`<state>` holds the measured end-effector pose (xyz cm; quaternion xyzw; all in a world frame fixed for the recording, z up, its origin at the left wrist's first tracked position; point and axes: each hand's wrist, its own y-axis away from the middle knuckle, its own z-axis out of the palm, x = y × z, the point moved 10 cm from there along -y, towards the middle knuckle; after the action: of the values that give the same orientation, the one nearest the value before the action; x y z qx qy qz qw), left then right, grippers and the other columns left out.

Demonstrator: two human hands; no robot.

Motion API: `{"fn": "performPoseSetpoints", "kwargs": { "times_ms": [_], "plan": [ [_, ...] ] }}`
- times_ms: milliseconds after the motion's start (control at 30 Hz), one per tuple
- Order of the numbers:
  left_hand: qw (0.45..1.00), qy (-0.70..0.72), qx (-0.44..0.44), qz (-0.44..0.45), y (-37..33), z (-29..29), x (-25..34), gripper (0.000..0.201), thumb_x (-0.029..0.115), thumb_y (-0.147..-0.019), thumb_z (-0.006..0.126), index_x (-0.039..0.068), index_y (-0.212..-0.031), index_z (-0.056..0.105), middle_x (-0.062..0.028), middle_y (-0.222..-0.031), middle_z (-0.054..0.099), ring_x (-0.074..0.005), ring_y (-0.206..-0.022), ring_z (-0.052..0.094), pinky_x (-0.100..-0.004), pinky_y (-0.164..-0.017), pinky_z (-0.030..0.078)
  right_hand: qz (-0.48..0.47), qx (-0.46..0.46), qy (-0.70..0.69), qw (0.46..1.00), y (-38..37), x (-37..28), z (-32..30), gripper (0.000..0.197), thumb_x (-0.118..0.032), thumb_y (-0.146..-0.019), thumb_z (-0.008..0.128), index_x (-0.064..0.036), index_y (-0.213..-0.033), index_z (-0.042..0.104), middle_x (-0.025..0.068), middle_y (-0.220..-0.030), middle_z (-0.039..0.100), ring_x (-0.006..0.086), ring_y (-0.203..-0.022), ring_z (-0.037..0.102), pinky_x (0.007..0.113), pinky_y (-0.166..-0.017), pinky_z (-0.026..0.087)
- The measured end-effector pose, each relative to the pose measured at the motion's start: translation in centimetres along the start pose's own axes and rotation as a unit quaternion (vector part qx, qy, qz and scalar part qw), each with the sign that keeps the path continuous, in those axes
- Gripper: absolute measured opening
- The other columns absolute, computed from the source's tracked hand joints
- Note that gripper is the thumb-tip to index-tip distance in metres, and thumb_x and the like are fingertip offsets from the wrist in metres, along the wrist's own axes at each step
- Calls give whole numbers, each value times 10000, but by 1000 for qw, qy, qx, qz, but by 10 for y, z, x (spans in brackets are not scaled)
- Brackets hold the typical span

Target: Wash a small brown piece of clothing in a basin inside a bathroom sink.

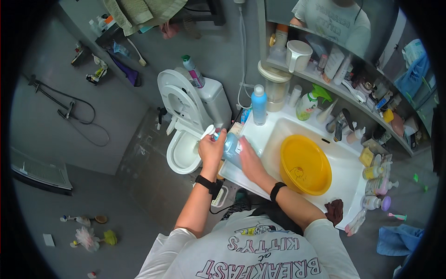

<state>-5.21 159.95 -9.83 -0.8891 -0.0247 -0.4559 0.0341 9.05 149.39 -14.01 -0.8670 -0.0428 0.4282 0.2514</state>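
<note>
Here, left to right:
Far left of the grip: grey floor with scattered small items, shower hose (74, 111) on the wall.
Just left of the grip: toilet (182, 139), seat raised, bowl open directly below the left hand.
Left hand (212, 151): clenched around the white pump top of the light blue spray bottle (231, 146).
Bottle: held between both hands, above the corner of the sink (353, 160), tilted.
Right hand (248, 160): wrapped around the bottle's lower body, grasping it.
Right of the grip: yellow basin (304, 163) in the sink, blue bottle (259, 105) behind, crowded shelf beyond.
Risk, judged: slipping from the grip toward the open bowl, caused by holding off the desk edge.
Risk, judged: spilling liquid over the rim, caused by twisting the top while tilted.
</note>
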Motion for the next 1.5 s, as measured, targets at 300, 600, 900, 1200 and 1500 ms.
{"fn": "performPoseSetpoints", "kwargs": {
  "times_ms": [300,600,900,1200,1500],
  "plan": [
    [984,169,-46,18,4,2,-3,341,347,-871,723,33,-757,652,-7,-666,615,-101,-628,550,-276,-593,431,298,107,-65,946,26,164,-144,230,-209,-1013,475,-49,-1133,588,125,-845,657,204,-823,689,308,-739,528],
    [929,290,-206,-101,28,46,12,484,404,-1009,529,48,-693,616,-56,-761,649,-155,-733,575,-301,-729,467,479,-269,269,791,202,320,-149,292,-155,-814,660,-33,-1076,700,254,-1071,670,369,-969,676,419,-822,545],
    [932,294,-177,-117,45,46,70,520,456,-1027,464,58,-705,560,-58,-782,605,-158,-774,550,-303,-796,437,460,-115,-263,840,112,223,-140,161,-64,-923,588,-40,-1062,665,69,-940,676,151,-851,652,270,-715,534],
    [930,318,-161,-88,63,78,128,501,489,-1022,452,99,-729,566,-21,-800,587,-117,-702,459,-281,-673,380,-13,162,-77,984,-6,-49,-198,147,-30,-866,610,-28,-1013,605,113,-921,558,265,-776,610,357,-670,510],
    [921,352,-162,-33,76,115,153,447,520,-998,485,149,-757,543,8,-823,603,-72,-737,536,-231,-569,353,190,296,-51,935,34,53,-216,76,-53,-874,605,-54,-918,543,152,-843,567,365,-748,589,429,-658,490]
  ]
}}
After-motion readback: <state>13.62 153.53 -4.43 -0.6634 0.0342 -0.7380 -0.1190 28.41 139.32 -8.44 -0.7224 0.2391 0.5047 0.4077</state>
